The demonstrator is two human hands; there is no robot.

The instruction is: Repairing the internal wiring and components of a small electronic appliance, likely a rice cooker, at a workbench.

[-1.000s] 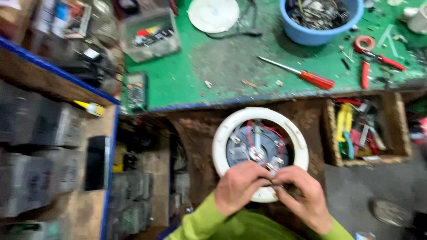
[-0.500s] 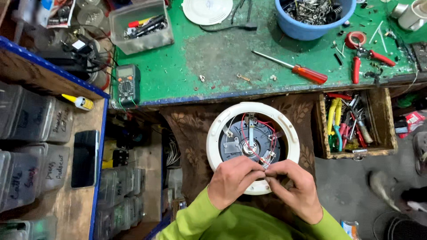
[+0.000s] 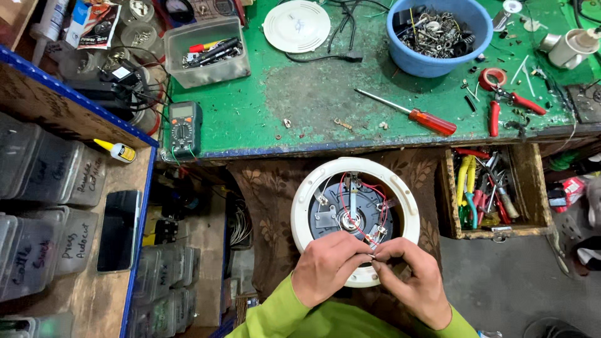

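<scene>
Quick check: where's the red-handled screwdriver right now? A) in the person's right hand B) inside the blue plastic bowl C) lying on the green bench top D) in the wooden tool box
C: the red-handled screwdriver lies loose on the green bench top, while the left hand and right hand pinch a small part at the round white appliance base.

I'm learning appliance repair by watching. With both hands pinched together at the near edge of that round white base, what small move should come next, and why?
Probably ease the pinched piece toward the terminals: both hands, left hand and right hand, meet at the rim of the base, beside the red wires. What the fingertips pinch is too small to tell.
</scene>
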